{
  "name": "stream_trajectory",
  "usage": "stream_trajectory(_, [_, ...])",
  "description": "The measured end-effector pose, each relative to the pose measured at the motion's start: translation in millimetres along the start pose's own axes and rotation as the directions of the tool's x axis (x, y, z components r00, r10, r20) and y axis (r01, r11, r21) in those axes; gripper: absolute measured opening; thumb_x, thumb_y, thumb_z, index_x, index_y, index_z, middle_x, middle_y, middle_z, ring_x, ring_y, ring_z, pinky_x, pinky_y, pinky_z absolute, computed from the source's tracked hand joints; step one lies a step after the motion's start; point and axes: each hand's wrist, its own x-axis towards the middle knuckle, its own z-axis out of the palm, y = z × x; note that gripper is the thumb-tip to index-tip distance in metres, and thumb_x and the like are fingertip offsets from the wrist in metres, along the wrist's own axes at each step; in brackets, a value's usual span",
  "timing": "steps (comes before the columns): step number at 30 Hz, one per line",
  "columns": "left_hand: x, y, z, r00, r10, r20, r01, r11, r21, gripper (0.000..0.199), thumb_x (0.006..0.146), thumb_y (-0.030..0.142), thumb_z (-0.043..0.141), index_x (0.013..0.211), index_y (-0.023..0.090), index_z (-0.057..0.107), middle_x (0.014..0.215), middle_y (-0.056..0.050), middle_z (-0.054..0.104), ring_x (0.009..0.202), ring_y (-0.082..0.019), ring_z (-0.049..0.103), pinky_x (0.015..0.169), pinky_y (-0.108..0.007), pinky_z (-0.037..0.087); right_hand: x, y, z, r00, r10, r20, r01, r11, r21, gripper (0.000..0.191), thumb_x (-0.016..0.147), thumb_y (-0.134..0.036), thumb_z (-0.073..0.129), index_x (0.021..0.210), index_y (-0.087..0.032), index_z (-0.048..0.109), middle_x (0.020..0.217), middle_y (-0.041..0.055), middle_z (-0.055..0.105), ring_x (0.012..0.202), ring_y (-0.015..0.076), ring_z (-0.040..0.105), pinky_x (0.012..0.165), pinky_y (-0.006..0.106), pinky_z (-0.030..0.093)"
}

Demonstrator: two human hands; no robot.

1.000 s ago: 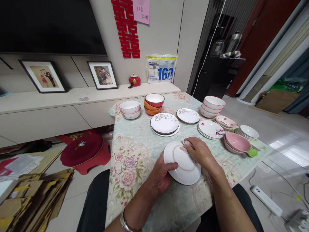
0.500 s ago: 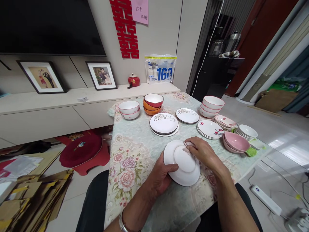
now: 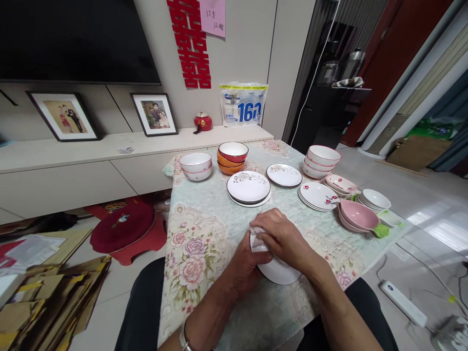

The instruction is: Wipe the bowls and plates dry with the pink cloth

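Tilted above the near part of the table is a white plate, its plain face showing. My left hand grips its left edge, thumb on the face. A crumpled white cloth or tissue is bunched under the fingers of my right hand, pressed to the plate's upper left edge. My right hand and forearm hide much of the plate. Beyond it lie a stack of flower-patterned plates with dark rims and a stack of red-flowered plates.
White bowls, red and orange bowls and more dark-rimmed plates stand farther back. At the right are stacked bowls, pink dishes and small white bowls. A red stool is left of the table.
My right hand has moved left across the plate with the cloth, from its upper right edge to the upper left edge. My left hand still holds the plate.
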Motion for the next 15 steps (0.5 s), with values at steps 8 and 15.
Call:
stream_trajectory(8, [0, 2, 0.0, 1.000, -0.009, 0.018, 0.010, 1.000, -0.023, 0.082, 0.059, 0.003, 0.079, 0.135, 0.021, 0.052, 0.118, -0.011, 0.069, 0.108, -0.029, 0.062, 0.089, -0.037, 0.047, -14, 42, -17, 0.988, 0.150, -0.046, -0.147, 0.986, 0.077, 0.027, 0.092, -0.018, 0.056, 0.115, -0.024, 0.066, 0.115, 0.0055, 0.067, 0.111, 0.0229, 0.056, 0.098, 0.038, 0.042])
stream_trajectory(15, [-2, 3, 3.3, 1.000, -0.013, -0.002, 0.013, 1.000, 0.008, 0.084, 0.057, 0.003, 0.080, 0.134, 0.021, 0.054, 0.121, -0.012, 0.068, 0.109, -0.031, 0.061, 0.088, -0.037, 0.047, -20, 47, -21, 0.952, 0.289, -0.104, -0.289, 0.957, 0.014, 0.026, 0.090, -0.020, 0.055, 0.113, -0.022, 0.067, 0.110, 0.0071, 0.068, 0.105, 0.0241, 0.059, 0.094, 0.040, 0.045])
